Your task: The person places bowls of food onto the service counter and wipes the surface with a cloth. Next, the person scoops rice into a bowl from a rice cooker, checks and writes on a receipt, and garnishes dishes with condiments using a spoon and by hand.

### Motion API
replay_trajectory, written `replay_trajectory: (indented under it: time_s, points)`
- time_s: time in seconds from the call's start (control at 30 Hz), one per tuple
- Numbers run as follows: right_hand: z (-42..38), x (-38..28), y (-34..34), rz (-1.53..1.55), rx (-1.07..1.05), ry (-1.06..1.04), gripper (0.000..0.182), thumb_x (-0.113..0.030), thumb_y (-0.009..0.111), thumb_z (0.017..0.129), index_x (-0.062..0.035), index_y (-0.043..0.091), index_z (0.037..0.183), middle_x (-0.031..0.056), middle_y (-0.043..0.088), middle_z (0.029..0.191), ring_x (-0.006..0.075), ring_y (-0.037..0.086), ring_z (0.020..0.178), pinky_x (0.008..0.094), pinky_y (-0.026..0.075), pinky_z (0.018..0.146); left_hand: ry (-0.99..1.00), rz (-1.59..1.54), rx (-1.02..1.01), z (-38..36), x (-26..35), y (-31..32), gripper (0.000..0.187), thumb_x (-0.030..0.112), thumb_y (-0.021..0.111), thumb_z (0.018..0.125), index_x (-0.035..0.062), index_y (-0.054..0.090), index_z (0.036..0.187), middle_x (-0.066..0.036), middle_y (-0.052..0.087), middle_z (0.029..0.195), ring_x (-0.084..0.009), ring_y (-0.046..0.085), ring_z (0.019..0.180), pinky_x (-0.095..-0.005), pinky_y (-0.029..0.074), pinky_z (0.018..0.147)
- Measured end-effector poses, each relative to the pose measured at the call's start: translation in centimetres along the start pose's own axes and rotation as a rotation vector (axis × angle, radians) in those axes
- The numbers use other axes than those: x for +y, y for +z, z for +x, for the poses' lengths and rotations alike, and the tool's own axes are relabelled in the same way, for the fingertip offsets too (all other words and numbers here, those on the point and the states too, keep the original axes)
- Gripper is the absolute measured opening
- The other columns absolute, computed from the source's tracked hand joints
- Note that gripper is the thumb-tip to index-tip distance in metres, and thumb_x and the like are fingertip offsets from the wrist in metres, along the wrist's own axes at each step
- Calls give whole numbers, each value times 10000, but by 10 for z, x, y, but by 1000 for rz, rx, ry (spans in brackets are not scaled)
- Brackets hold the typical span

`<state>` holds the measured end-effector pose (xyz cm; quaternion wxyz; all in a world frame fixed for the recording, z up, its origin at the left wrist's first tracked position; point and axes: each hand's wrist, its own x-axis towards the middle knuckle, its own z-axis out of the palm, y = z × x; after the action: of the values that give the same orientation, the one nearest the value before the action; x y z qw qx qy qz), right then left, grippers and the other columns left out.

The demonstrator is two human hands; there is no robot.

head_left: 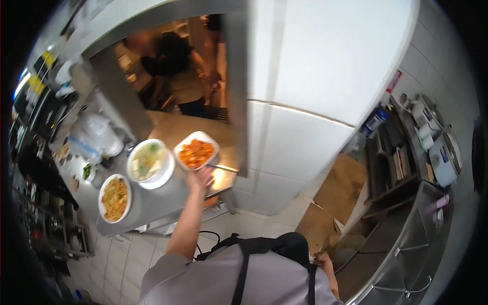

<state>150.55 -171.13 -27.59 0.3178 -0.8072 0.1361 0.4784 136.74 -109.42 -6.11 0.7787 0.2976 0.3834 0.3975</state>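
My left hand (200, 178) reaches forward and is closed at the near edge of a square white dish (215, 155). Orange-red food (196, 153) fills that dish, which is at the pass-through window. Just left of it stands a white bowl of soup (148, 160) with pale cubes and greens, on a white plate (160, 181). Nearer me on the steel counter (145, 203) is an oval white dish of fried rice or noodles (115, 199). Low at my right side, my right hand (322, 260) has curled fingers near the black apron (274, 247); what they hold is too small to make out.
Behind the window frame (237, 91), a person (178, 71) bends over. Plastic bags (99, 134) and a small bowl of greens (88, 172) sit left on the counter. A white wall (295, 137) rises ahead. Cardboard (338, 188) lies on the floor, beside a steel sink (406, 239).
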Motion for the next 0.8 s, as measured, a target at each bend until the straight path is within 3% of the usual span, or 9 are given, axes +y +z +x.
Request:
replay_trajectory:
  time_s: [0.1, 0.13, 0.2, 0.23, 0.33, 0.37, 0.47, 0.67, 0.8]
  points:
    - [140, 79, -63, 105, 48, -210, 234, -211, 558, 830, -4, 599, 932, 100, 614, 707, 206, 606, 562, 343, 477, 477, -156, -148, 157, -29, -6, 11, 583, 433, 327, 899, 6, 241, 1286, -184, 438, 1233, -337, 525, 1022, -437, 477, 823]
    - [145, 61, -94, -87, 78, -48, 278, -236, 601, 765, -8, 609, 925, 131, 625, 748, 229, 614, 623, 371, 499, 576, 31, 203, 186, -110, 5, 80, 490, 350, 344, 898, 11, 315, 1250, -129, 449, 1231, -279, 527, 965, -395, 458, 808]
    - [119, 8, -159, -880, -4, -411, 230, -190, 653, 620, -55, 648, 805, 148, 626, 809, 267, 608, 707, 377, 494, 651, 716, 436, 203, -172, -24, 147, 303, 252, 368, 867, 42, 504, 1040, -123, 536, 1039, -220, 512, 891, -340, 431, 719]
    - [89, -31, -191, -1213, 56, -625, 218, -167, 679, 547, -78, 667, 745, 156, 627, 839, 286, 605, 748, 381, 492, 689, 933, 581, -115, -198, -33, 174, 236, 223, 385, 850, 44, 518, 927, -125, 553, 931, -213, 523, 822, -324, 430, 673]
    - [109, -130, -278, -293, 194, -338, 332, -331, 569, 781, -41, 615, 628, 143, 580, 596, 269, 546, 512, 400, 424, 501, 1331, 704, -769, -246, -69, 271, 185, 171, 419, 812, 46, 502, 702, -109, 553, 702, -207, 526, 644, -304, 418, 565]
    - [153, -146, -306, -330, 211, -584, 339, -331, 548, 812, -31, 606, 666, 110, 524, 504, 235, 514, 456, 382, 405, 454, 1430, 699, -936, -253, -82, 302, 200, 158, 428, 802, 47, 487, 646, -100, 545, 641, -208, 521, 590, -302, 413, 534]
    - [90, -263, -380, 100, 168, -567, 227, -287, 548, 846, -66, 600, 830, 11, 499, 504, 96, 508, 485, 259, 387, 434, 1209, 663, -998, -248, -137, 386, 201, 160, 455, 786, 43, 494, 627, -65, 517, 555, -217, 493, 502, -299, 401, 483]
    - [123, -379, -563, -27, 38, -749, 282, -307, 591, 814, -81, 609, 982, 40, 616, 806, 130, 572, 652, 273, 465, 537, 1106, 912, -1153, -190, -248, 527, 91, 41, 499, 752, 4, 511, 670, -98, 512, 591, -245, 494, 522, -302, 392, 507]
    - [120, -416, -733, -164, 383, -865, 363, -345, 597, 814, -67, 609, 1047, 40, 627, 972, 169, 575, 859, 316, 467, 741, 1070, 1070, -1129, -139, -317, 648, 19, -13, 537, 739, 5, 542, 745, -112, 517, 667, -231, 525, 545, -281, 410, 502]
